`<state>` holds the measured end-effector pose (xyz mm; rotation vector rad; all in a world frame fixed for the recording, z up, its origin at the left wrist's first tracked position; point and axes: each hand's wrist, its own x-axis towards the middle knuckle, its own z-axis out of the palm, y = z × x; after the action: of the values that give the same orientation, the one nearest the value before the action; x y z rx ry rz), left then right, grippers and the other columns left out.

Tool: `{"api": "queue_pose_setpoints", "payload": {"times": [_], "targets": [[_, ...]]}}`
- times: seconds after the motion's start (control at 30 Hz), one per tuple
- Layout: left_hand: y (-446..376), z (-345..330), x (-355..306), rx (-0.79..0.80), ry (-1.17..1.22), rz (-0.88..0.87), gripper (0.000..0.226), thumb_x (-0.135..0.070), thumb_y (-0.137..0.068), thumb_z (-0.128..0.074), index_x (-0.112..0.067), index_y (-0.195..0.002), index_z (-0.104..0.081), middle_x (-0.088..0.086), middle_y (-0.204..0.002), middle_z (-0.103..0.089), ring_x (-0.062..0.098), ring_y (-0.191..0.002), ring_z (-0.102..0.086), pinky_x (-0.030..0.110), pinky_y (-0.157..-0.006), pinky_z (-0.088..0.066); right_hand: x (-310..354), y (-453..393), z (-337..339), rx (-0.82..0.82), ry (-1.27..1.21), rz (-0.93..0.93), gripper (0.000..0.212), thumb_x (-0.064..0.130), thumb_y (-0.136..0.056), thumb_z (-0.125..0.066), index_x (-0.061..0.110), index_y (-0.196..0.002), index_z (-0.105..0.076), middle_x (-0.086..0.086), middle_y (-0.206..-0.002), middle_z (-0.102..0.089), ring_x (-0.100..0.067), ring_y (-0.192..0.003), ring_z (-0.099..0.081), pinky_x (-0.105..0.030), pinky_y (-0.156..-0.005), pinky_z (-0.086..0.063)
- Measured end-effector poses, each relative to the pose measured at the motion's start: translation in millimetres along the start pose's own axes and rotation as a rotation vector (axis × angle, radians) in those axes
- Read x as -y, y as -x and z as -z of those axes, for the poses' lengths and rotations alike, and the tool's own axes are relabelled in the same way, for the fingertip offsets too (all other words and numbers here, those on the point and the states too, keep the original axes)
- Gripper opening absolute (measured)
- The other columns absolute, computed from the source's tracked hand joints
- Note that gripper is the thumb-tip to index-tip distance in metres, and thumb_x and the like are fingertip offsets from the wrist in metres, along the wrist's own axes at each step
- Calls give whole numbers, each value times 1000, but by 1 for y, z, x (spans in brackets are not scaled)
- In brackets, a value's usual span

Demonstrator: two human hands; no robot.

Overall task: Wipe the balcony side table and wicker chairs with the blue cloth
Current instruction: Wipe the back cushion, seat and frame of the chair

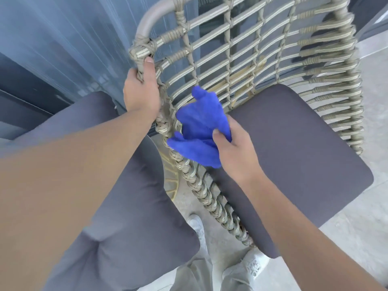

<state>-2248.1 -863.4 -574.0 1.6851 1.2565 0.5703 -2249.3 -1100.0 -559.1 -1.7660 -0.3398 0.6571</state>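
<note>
Cloth, bright blue crumpled microfibre (199, 127), is pinched by right hand (235, 148), pressed vs. braided wicker chair rim (195, 181) just beyond fingertips; rim's upper part is gripped by left hand (140, 91).

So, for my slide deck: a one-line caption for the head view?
Left hand grips the wicker chair frame while right hand wipes it with the blue cloth.

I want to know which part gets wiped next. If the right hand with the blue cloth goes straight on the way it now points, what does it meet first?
Most likely the braided side rail of the wicker chair: the right hand points up-left, and the blue cloth it grips looks already against that rail, though depth is unclear.
</note>
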Motion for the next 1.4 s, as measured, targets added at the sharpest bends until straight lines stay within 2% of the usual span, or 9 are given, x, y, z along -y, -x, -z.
{"api": "queue_pose_setpoints", "payload": {"times": [0.33, 0.43, 0.53, 0.7, 0.83, 0.97, 1.1, 1.2, 1.4], "targets": [[-8, 0, 5, -6, 18, 3, 53, -69, -94, -42, -19, -87, -57, -3, -81, -71, 19, -85, -66, 34, -73, -48, 120, -147, -73, -139, 581, 613, 9, 17, -92, -42, 13, -93, -50, 3, -82, -49, -19, -83, -45, -30, -76, -38], [-8, 1, 3, -38, -24, -4, 44, -60, -99, -43, -22, -76, -47, -7, -75, -61, 23, -81, -56, 33, -71, -40, 91, -148, -93, -49, 616, 665, 50, 5, -86, -46, 14, -131, -65, 0, -132, -62, -27, -128, -51, -32, -110, -37], [-8, 4, 4, -22, -1, -17, 36, -55, -88, -41, -21, -83, -54, -6, -77, -64, 24, -79, -58, 33, -74, -47, 68, -131, -91, 12, 533, 591, 63, -1, -88, -42, 14, -148, -55, -8, -157, -47, -33, -147, -37, -38, -122, -29], [-4, 10, 4, 13, -25, 2, 31, -50, -92, -37, -24, -88, -52, -8, -84, -65, 24, -93, -67, 36, -83, -50, 46, -108, -75, 89, 380, 475, 56, -1, -94, -41, 4, -150, -49, -9, -152, -52, -24, -145, -44, -11, -114, -29], [29, 12, 12, 145, 214, 100, 46, -55, -109, -24, -30, -119, -60, -19, -106, -65, -5, -100, -60, 19, -86, -43, 9, -78, -66, 141, 360, 405, 54, 0, -98, -44, 6, -151, -48, -6, -152, -53, -21, -142, -46, -27, -117, -34], [77, 12, 45, 133, 173, 146, 36, -46, -111, -32, -20, -116, -56, -19, -90, -59, -14, -72, -53, 14, -72, -40, -45, -36, -55, 173, 350, 274, 57, 1, -99, -45, 13, -155, -43, -3, -157, -49, -21, -144, -44, -31, -119, -33], [114, 10, 81, 160, 113, 111, 38, -37, -109, -43, -25, -145, -47, -13, -116, -65, -5, -101, -59, 9, -83, -39, -114, 13, -29, 222, 404, 93, 59, -2, -101, -46, 18, -156, -42, 1, -158, -47, -20, -144, -44, -31, -119, -34], [133, 6, 96, 161, 93, 118, 39, -33, -108, -48, -22, -145, -47, -7, -121, -66, 12, -112, -61, 16, -89, -42, -162, 54, -4, 267, 515, -10, 59, -2, -101, -47, 19, -156, -43, 12, -158, -42, -18, -145, -41, -12, -114, -24], [176, -8, 131, 185, -47, 210, 26, -40, -96, -53, -38, -120, -43, -10, -101, -64, 8, -93, -63, 33, -99, -51, -227, 132, 44, 320, 669, -119, 65, -2, -100, -49, 28, -157, -40, 20, -162, -31, -14, -150, -32, -26, -123, -27]]}}
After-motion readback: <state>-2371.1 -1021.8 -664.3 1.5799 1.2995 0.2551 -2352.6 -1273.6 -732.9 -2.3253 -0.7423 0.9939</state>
